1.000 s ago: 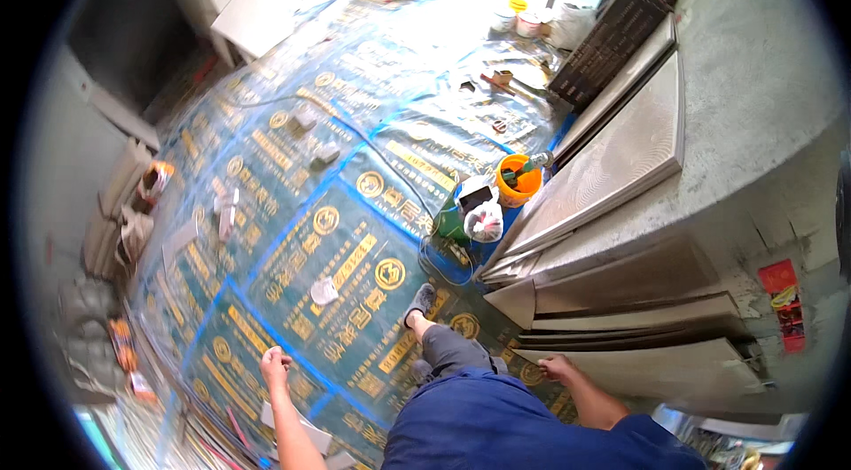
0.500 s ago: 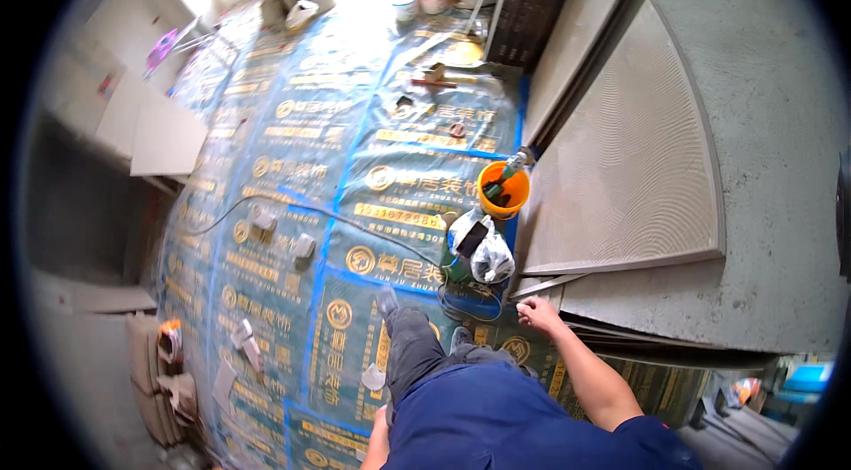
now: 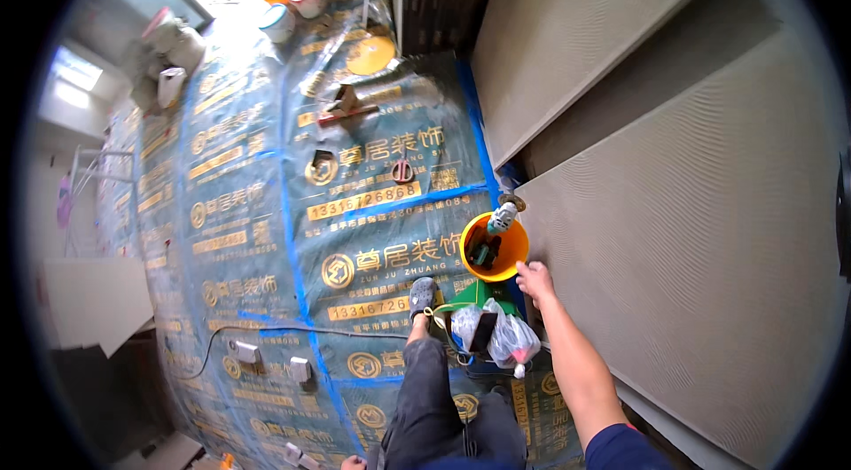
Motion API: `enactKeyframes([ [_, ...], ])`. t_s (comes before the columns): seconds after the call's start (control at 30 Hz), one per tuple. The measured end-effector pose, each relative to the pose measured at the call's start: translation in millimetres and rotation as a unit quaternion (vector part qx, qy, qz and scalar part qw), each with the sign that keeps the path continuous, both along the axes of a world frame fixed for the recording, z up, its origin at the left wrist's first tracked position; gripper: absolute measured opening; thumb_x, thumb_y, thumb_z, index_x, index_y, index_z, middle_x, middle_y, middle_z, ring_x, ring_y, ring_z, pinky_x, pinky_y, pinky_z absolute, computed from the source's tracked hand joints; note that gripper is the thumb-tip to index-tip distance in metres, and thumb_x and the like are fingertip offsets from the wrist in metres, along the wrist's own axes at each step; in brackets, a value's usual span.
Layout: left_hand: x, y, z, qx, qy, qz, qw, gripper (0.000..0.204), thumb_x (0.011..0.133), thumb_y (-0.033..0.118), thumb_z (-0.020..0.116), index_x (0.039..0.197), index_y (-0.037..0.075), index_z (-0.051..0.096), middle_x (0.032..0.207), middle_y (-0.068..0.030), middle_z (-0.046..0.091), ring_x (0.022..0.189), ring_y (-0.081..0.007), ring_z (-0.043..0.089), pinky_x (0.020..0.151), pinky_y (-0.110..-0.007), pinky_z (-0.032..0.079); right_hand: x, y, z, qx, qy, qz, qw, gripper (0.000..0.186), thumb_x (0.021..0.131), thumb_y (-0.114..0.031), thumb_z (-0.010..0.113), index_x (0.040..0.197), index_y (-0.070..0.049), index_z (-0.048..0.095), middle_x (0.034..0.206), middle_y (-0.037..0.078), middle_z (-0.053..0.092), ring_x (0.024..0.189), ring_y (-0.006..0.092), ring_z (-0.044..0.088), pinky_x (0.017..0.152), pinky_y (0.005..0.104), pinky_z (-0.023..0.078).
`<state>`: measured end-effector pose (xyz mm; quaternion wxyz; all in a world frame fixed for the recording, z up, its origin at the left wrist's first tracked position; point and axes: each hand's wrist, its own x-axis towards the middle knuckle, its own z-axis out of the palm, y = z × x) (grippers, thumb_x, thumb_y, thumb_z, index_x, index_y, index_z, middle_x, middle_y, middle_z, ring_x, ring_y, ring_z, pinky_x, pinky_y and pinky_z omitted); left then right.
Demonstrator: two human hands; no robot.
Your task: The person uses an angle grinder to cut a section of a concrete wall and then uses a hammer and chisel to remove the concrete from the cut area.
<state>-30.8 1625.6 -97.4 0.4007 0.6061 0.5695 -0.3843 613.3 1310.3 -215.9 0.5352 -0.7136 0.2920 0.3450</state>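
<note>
My right hand (image 3: pixel 534 282) is at the right rim of an orange bucket (image 3: pixel 515 259), fingers loosely bent and apart; whether they touch it is unclear. The bucket holds dark tools and a grey, long-bodied tool (image 3: pixel 503 215) standing up in it. Below it are a green container (image 3: pixel 467 297) and a crumpled clear plastic bag (image 3: pixel 511 339) with a dark flat item on it. My left hand (image 3: pixel 353 463) barely shows at the lower edge, its fingers hidden.
Large ridged boards (image 3: pixel 674 248) lean along the right. Printed protective sheeting (image 3: pixel 239 248) covers the floor, crossed by a grey cable (image 3: pixel 337 330). Several buckets (image 3: pixel 277 21) stand at the far end. A metal frame (image 3: pixel 93 160) and white panel (image 3: pixel 93 297) are at left.
The view has turned rightward and moved closer to the boards and orange bucket. My right hand has reached forward to the bucket's rim; my left hand has sunk almost out of view.
</note>
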Motion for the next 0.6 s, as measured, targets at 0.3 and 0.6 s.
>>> enactKeyframes([
  [0.3, 64.7, 84.0, 28.1, -0.04, 0.023, -0.024, 0.999, 0.014, 0.086, 0.009, 0.06, 0.097, 0.001, 0.064, 0.089, -0.0067, 0.064, 0.084, -0.0157, 0.057, 0.077, -0.031, 0.048, 155.1, 51.8, -151.5, -0.183, 0.063, -0.059, 0.979, 0.083, 0.071, -0.045, 0.08, 0.126, 0.008, 0.046, 0.122, 0.022, 0.056, 0.087, 0.0322, 0.063, 0.054, 0.0434, 0.051],
  [0.6, 173.5, 118.3, 32.5, -0.088, 0.1, 0.133, 0.982, 0.018, 0.088, 0.019, 0.065, 0.098, 0.004, 0.065, 0.084, -0.005, 0.063, 0.076, -0.0156, 0.057, 0.067, -0.029, 0.047, 107.7, 87.6, -138.3, -0.202, 0.025, -0.229, 0.952, 0.073, 0.066, -0.024, 0.082, 0.124, 0.002, 0.045, 0.114, 0.019, 0.058, 0.091, 0.0271, 0.064, 0.058, 0.0384, 0.055],
])
